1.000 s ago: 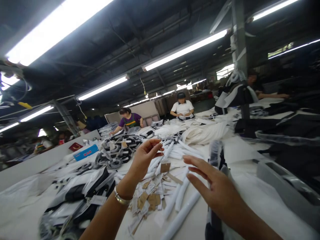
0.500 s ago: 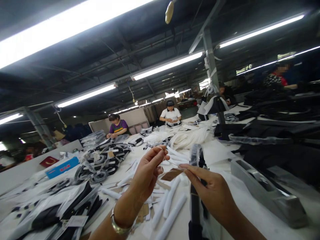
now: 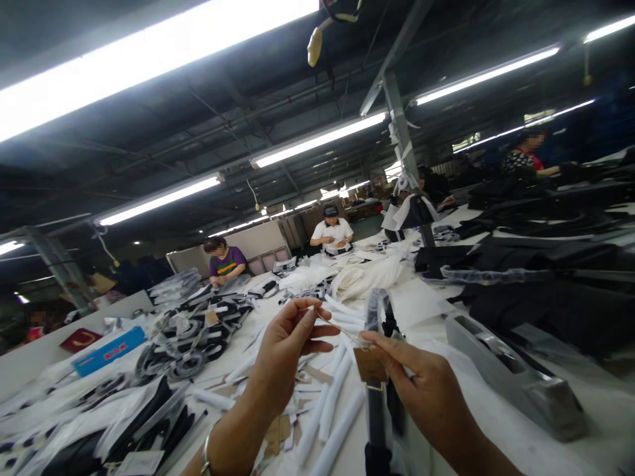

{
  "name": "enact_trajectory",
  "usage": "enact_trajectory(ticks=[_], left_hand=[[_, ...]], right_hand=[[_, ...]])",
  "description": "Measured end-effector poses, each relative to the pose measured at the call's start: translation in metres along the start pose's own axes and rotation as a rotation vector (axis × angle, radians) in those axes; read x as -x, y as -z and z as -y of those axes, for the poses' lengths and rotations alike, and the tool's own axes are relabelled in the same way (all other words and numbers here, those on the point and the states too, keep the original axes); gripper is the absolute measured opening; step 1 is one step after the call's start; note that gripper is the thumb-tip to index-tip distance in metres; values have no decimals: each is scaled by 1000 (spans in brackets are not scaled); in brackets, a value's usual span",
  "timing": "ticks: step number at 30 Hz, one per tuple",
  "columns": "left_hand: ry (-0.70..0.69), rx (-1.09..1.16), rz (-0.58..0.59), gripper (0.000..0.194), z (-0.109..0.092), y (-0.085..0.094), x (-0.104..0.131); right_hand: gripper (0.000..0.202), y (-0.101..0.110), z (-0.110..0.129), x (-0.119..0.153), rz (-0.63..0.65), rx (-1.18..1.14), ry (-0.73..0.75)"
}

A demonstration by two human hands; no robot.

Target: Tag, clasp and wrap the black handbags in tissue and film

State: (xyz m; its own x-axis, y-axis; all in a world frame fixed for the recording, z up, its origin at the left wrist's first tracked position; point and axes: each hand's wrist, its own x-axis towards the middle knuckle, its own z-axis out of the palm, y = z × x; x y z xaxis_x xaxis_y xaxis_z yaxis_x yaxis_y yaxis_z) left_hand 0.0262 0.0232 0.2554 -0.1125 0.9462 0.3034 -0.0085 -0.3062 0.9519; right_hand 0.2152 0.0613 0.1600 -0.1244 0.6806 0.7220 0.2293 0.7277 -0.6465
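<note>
My left hand (image 3: pixel 290 347) pinches one end of a thin light string (image 3: pixel 331 322) between thumb and forefinger, its other fingers spread apart. The string runs across to my right hand (image 3: pixel 426 380), whose thumb and forefinger are closed at the top of a small brown card tag (image 3: pixel 370 365). The tag hangs just below those fingertips. Behind it stands a dark strap or handle (image 3: pixel 376 403) with clear plastic wrap (image 3: pixel 373 311) around its upper curve. My right hand hides part of this strap.
White tubes (image 3: pixel 337 430) and brown card scraps (image 3: pixel 278 430) litter the white table. Wrapped black straps (image 3: pixel 198 330) are heaped left, near a blue box (image 3: pixel 109 350). A grey tape dispenser (image 3: pixel 516 377) stands right, beside black fabric (image 3: pixel 546 291). Co-workers (image 3: pixel 331 231) sit farther back.
The brown tag has swung from nearly flat to hanging down below my right fingertips. My left hand's fingers have spread farther apart. The view has shifted slightly.
</note>
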Motion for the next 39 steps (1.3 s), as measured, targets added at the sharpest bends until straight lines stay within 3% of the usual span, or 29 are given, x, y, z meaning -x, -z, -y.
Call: enact_trajectory(ticks=[11, 17, 21, 24, 28, 31, 35, 39], left_hand=[[87, 307, 10, 34, -4, -18, 1], [-10, 177, 86, 27, -6, -30, 1], [-46, 59, 196, 21, -5, -44, 4], [-52, 57, 223, 21, 0, -49, 6], [-28, 30, 180, 23, 13, -45, 6], [-26, 5, 147, 22, 26, -40, 4], [-11, -18, 87, 24, 41, -34, 1], [29, 23, 57, 29, 52, -31, 2]], right_hand=[[29, 8, 7, 7, 21, -127, -90], [32, 12, 9, 11, 112, -309, -169], [50, 17, 19, 9, 114, -642, -304], [40, 19, 27, 7, 149, -770, -458], [40, 20, 26, 12, 82, -871, -622], [50, 19, 23, 17, 38, -818, -709], [46, 16, 23, 22, -25, -668, -679], [45, 12, 21, 24, -81, -717, -701]])
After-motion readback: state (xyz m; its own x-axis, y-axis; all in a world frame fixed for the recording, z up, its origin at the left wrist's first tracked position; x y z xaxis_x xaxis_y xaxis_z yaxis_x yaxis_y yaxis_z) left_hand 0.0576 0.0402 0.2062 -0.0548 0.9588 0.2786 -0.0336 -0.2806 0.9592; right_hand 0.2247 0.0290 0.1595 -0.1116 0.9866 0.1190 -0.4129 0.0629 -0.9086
